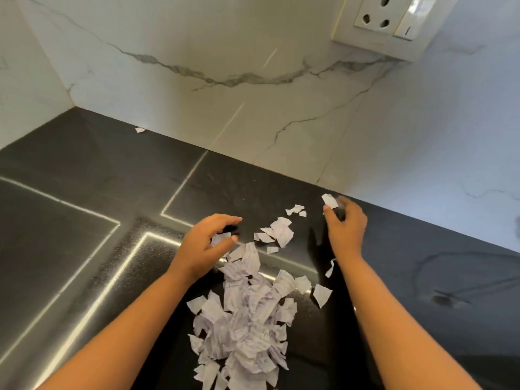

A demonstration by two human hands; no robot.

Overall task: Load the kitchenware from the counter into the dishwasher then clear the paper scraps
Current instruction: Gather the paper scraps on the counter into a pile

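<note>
A heap of torn white paper scraps [247,319] with handwriting lies on the black counter [84,220] between my forearms. My left hand [205,243] hovers at the far end of the heap, its fingers curled over a scrap [221,237]. My right hand [346,226], blurred, pinches one scrap [329,200] near the wall. Several loose scraps [277,233] lie between the two hands, and a few more [322,294] sit right of the heap. No kitchenware or dishwasher is in view.
A white marble backsplash [253,94] rises behind the counter, with a wall socket [385,21] at the top right. One stray scrap [140,130] lies at the back near the corner. Bright reflected lines cross the glossy counter.
</note>
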